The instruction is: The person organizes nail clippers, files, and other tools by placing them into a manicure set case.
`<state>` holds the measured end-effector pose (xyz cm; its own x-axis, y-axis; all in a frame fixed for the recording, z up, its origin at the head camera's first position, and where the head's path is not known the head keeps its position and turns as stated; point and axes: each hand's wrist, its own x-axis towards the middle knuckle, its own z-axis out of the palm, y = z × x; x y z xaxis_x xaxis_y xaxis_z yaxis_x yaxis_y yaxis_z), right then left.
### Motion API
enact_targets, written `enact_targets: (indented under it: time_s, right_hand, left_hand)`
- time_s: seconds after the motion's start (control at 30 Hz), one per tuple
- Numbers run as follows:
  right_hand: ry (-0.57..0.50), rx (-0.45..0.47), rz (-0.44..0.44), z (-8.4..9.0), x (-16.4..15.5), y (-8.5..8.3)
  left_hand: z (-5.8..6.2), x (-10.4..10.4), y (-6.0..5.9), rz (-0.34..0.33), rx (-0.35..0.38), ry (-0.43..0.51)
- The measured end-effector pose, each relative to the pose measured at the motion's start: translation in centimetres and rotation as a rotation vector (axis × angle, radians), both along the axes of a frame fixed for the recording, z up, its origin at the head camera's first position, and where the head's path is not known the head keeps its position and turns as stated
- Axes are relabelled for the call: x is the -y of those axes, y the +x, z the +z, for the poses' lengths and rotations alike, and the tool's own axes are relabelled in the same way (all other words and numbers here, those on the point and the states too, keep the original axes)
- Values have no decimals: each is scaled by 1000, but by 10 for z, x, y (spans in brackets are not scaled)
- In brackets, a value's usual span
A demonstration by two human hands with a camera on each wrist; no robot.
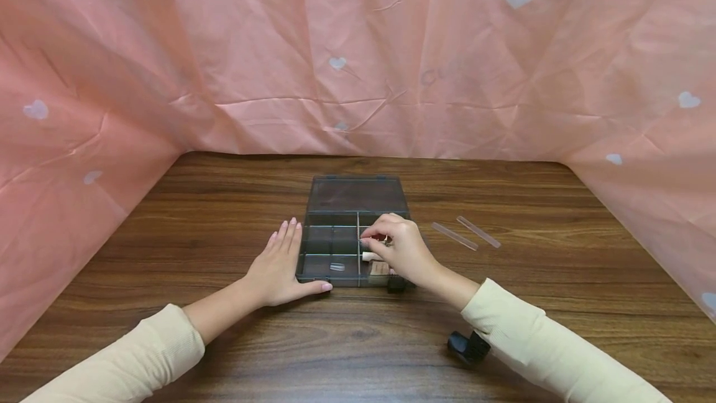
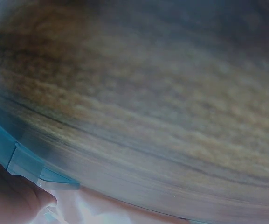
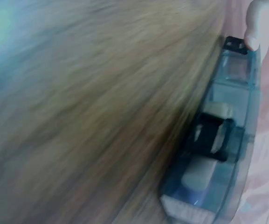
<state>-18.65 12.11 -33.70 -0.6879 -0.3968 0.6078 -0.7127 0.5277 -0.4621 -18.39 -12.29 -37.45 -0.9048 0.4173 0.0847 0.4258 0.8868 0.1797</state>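
Note:
A dark see-through compartment box (image 1: 330, 278) lies on the table with its lid (image 1: 356, 194) folded back. My left hand (image 1: 276, 266) rests against the box's left side, fingers straight and thumb along the front edge. Inside the box, my right hand (image 1: 405, 250) brings thumb and forefinger together by the long divider (image 1: 358, 266). They pinch something small, mostly hidden by the fingertips. Small clear pieces (image 1: 337, 267) shaped like nail tips lie in the front left compartment. On the right are a tan block (image 1: 378, 268) and a white piece (image 1: 369, 256).
Two clear strips (image 1: 455, 236) (image 1: 478, 232) lie on the wooden table (image 1: 240, 359), right of the box. A black latch (image 3: 211, 136) sits on the box's front. A black device (image 1: 468, 347) is at the right sleeve. Pink cloth (image 1: 358, 129) hangs around the table.

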Motion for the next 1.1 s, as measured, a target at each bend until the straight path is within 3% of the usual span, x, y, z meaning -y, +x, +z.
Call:
enact_targets:
  time_s: [1.1]
  right_hand:
    - [20, -108, -312, -16, -104, 6]
  left_hand:
    - [-1, -1, -1, -3, -3, -26]
